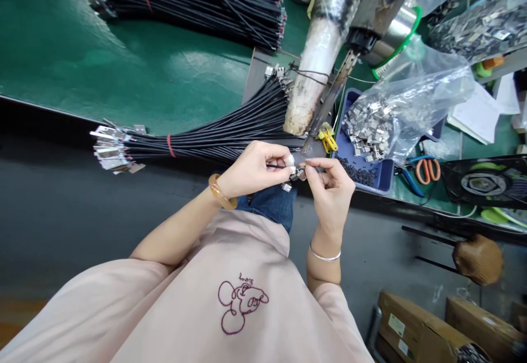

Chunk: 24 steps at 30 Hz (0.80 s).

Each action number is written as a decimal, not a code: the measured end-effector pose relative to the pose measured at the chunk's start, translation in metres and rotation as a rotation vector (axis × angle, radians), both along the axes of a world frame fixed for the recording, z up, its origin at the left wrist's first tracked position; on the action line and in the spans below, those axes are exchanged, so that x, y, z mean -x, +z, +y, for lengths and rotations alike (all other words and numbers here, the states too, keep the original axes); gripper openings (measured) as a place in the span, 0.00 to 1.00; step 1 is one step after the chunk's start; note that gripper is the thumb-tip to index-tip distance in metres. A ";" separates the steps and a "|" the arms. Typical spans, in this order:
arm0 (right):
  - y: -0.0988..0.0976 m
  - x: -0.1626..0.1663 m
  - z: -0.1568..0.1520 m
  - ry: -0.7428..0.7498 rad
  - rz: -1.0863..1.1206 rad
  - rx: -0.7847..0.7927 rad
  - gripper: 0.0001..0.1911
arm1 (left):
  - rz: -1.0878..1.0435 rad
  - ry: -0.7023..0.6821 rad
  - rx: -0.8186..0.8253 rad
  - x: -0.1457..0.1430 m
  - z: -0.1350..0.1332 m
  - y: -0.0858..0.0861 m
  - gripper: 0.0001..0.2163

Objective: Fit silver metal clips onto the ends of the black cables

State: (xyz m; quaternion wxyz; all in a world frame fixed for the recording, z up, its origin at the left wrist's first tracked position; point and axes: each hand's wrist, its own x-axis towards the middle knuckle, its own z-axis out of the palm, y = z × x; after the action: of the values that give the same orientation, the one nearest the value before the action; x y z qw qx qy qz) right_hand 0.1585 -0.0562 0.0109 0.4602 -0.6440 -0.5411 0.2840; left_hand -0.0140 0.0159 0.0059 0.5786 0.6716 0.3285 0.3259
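Over the lap (pixel 272 205), the end of a wire (pixel 275 166) is pinched between thumb and forefinger of the left hand (pixel 253 169), with the other fingers curled in. Just right of it, a small metal clip (pixel 300 175) is nipped by the fingertips of the right hand (pixel 329 184). It seems to touch the wire's tip, though the joint is too small to be read surely. The clip is judged light, stiff and slippery, best gripped by its flat sides. The wire is limp and best held close to its end. Beyond the left hand a banded bundle (pixel 214 138) is laid. Beyond the right hand a blue tray (pixel 382 183) and a bag (pixel 411 99) of clips are seen.
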 end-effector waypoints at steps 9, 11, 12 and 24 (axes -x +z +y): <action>0.002 0.001 -0.001 -0.014 -0.002 0.000 0.07 | 0.009 -0.002 -0.023 0.000 0.000 0.001 0.05; 0.002 0.001 -0.001 -0.019 -0.024 -0.003 0.07 | 0.003 -0.001 -0.021 0.000 0.000 0.001 0.05; 0.002 0.001 -0.001 -0.011 -0.036 0.000 0.07 | 0.001 -0.003 -0.020 0.000 0.000 0.001 0.05; 0.010 -0.001 -0.001 -0.132 -0.192 -0.085 0.11 | -0.062 0.041 0.036 0.000 0.000 0.003 0.05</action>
State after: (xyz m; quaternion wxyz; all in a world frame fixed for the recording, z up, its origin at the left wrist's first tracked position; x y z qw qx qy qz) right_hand 0.1594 -0.0569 0.0211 0.4507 -0.6824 -0.5507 0.1670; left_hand -0.0142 0.0159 0.0091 0.5938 0.6435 0.3300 0.3526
